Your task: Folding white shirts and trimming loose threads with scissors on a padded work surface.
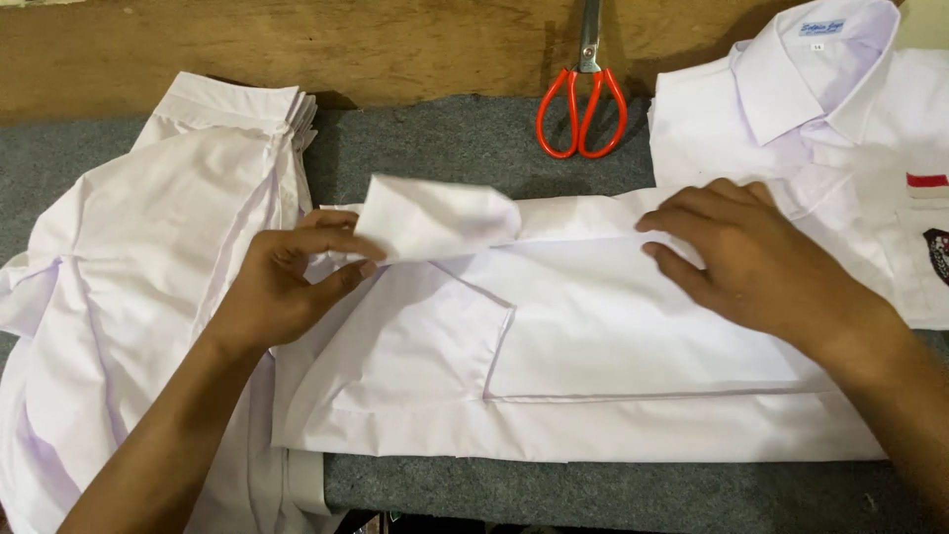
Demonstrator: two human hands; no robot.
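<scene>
Two hands on one white shirt (593, 366), which lies flat on the grey mat (633, 494) in the centre. Left hand (287, 287) pinches the folded sleeve end (435, 220) between thumb and fingers, at the shirt's upper left. Right hand (751, 257), open and flat, presses the upper fold. Beyond: stacked shirts (148, 297) at left, collared shirt (850, 119) at right, orange-handled scissors (583, 109).

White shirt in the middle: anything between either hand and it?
Nothing visible. The left hand already pinches a turned-up fold of the white shirt, and the right hand lies flat on its upper edge. The red-handled scissors, the pile of shirts at left and the folded collared shirt at right sit clear of both hands.
</scene>
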